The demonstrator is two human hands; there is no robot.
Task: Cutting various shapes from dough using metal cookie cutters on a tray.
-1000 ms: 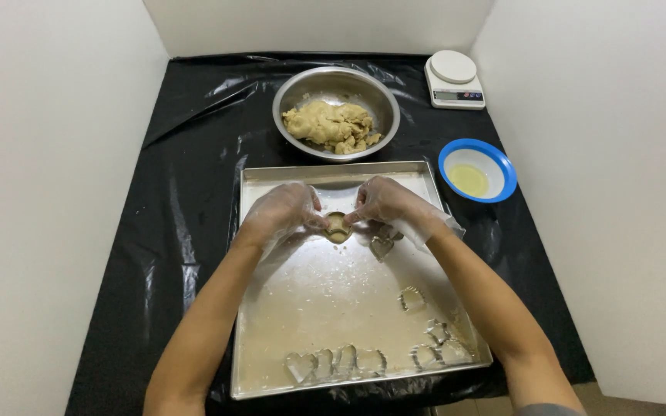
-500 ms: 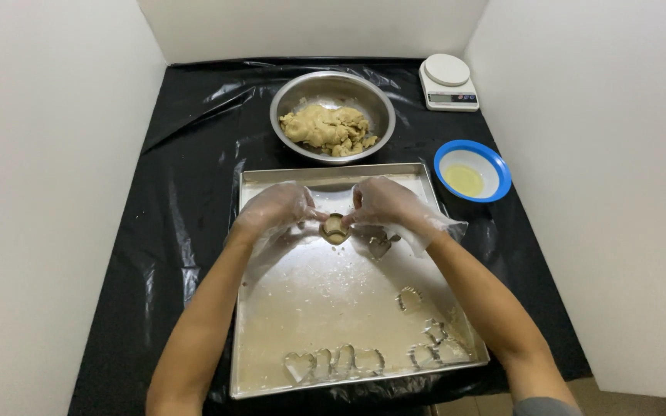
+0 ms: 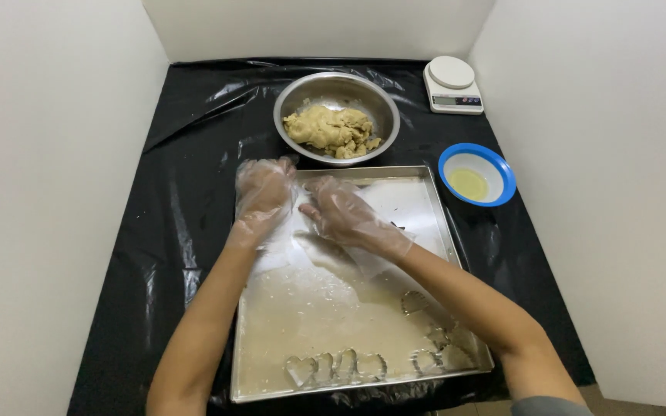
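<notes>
Both gloved hands meet over the far left part of the metal baking tray (image 3: pixel 433 231): the left hand (image 3: pixel 262 194) and right hand (image 3: pixel 346 214) are curled toward each other, fingers together, but whether anything sits between them cannot be told. Along the tray's near edge lie about eight metal cookie cutters (image 3: pixel 337 366), four in a row, the rest toward the near right corner. Beyond the tray's far edge stands one steel bowl (image 3: pixel 294 100) holding a lump of yellow dough (image 3: pixel 329 129). One blue-rimmed bowl (image 3: pixel 502 166) of pale liquid sits by the right edge of the black plastic sheet (image 3: pixel 186 154), one white kitchen scale (image 3: pixel 452 83) at its far right corner.
</notes>
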